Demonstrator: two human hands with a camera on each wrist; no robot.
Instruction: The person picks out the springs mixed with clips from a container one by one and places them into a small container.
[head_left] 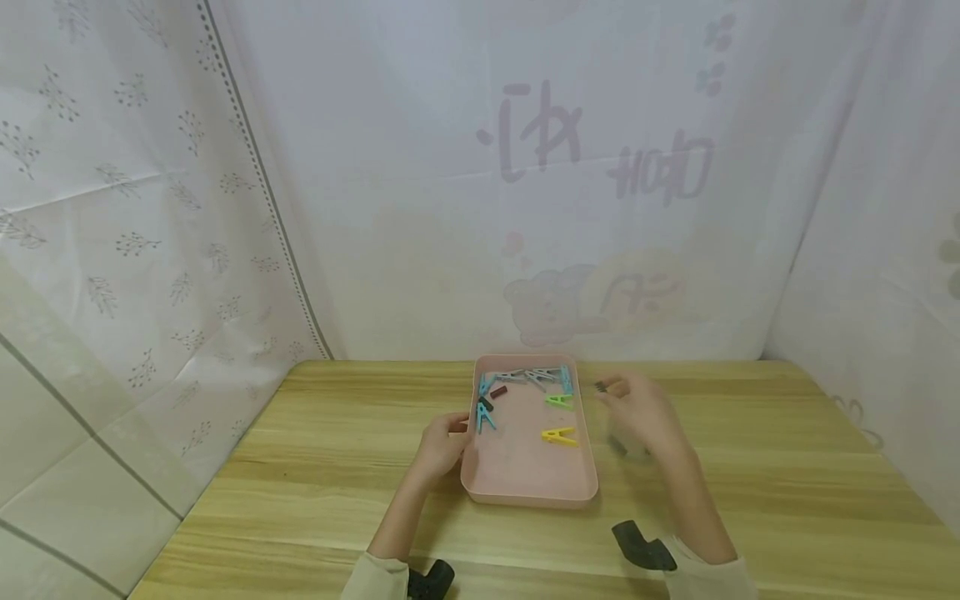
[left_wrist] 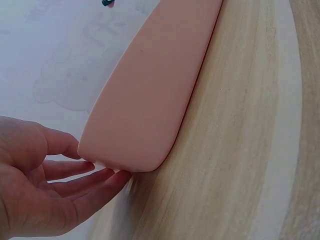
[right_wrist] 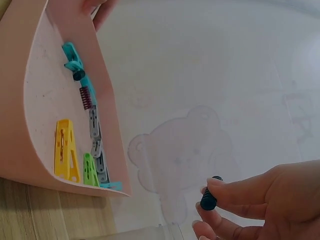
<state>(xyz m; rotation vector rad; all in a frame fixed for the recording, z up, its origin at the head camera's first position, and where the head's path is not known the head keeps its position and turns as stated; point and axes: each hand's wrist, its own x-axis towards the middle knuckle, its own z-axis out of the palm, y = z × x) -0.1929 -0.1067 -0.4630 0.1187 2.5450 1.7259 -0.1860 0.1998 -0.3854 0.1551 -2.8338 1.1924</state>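
In the head view, my left hand (head_left: pixel 441 448) is at the left side of a pink tray (head_left: pixel 528 500). Its fingertips touch the tray's rim and outer wall in the left wrist view, the fingers fairly straight. Just right of the tray, my right hand (head_left: pixel 637 408) is raised. Between thumb and fingers it pinches a small dark ribbed coil (right_wrist: pixel 209 200). Inside the tray lie a yellow clothespin (right_wrist: pixel 63 150), a green clothespin (right_wrist: pixel 90 170), several grey clothespins (right_wrist: pixel 95 122), some blue clothespins (head_left: pixel 483 416), a dark red coil (right_wrist: pixel 85 98) and a black piece (head_left: pixel 486 403).
A blurred, see-through container (head_left: pixel 628 440) stands below my right hand, partly hidden by it. The wooden table (head_left: pixel 315 483) extends around the tray. Pale printed curtains (head_left: pixel 420 208) hang behind and beside it. Black mounts (head_left: pixel 645 548) sit by both wrists.
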